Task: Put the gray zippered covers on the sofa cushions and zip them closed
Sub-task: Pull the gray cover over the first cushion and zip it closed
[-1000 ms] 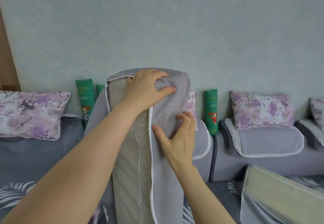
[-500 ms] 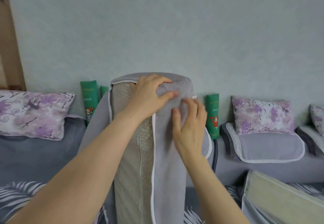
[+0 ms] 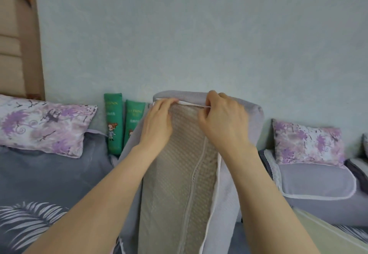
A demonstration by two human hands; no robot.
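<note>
Standing upright at centre, a beige mesh cushion point(image 3: 179, 174) leans on the sofa point(image 3: 49, 174), with a seam running down its exposed face. A gray cover point(image 3: 249, 118) caps its top and wraps both sides, open down the front. The cover's white edging point(image 3: 191, 104) crosses the cushion's top. The left hand point(image 3: 157, 126) lies on the cushion's upper left, fingers nearly straight and tips at the edging. Its thumb is hidden, so a grip cannot be confirmed. The right hand point(image 3: 223, 122), fingers curled, pinches the edging at the upper right. Two green pouches point(image 3: 113, 122) stand against the wall point(image 3: 199, 35), between a floral pillow point(image 3: 39, 122) and the cushion. A second floral pillow point(image 3: 306, 144) sits to the right.
</note>
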